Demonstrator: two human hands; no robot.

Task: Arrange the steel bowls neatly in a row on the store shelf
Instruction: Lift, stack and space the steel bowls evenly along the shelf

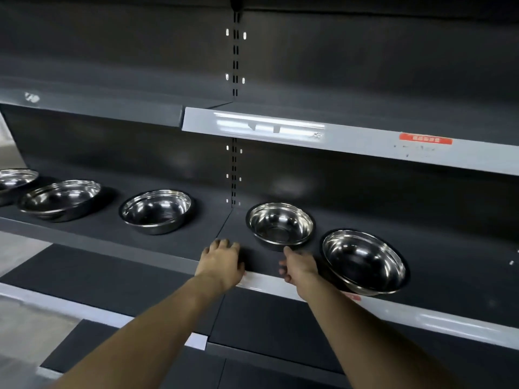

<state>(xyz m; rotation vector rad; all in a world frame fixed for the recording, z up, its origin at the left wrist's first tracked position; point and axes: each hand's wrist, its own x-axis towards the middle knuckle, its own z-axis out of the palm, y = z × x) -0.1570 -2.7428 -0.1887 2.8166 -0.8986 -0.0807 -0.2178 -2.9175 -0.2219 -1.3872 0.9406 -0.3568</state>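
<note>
Both hands hold nothing: left hand (223,261) flat on the shelf (157,249) edge for bracing, right hand (297,269) fingertip nudging the middle bowl (280,224) into line, likely.

Dim scene on dark shelving: light comes from overhead tubes, mirrored as a white glare streak on the upper shelf edge (269,127) and as bright spots inside the steel bowls (280,224). Each bowl throws a soft dark shadow on the shelf (174,248). The back panel falls into near black. Focus is soft throughout, and a red label (425,139) is unreadable. Wide-angle distortion bends the shelf lines toward the frame edges.
</note>
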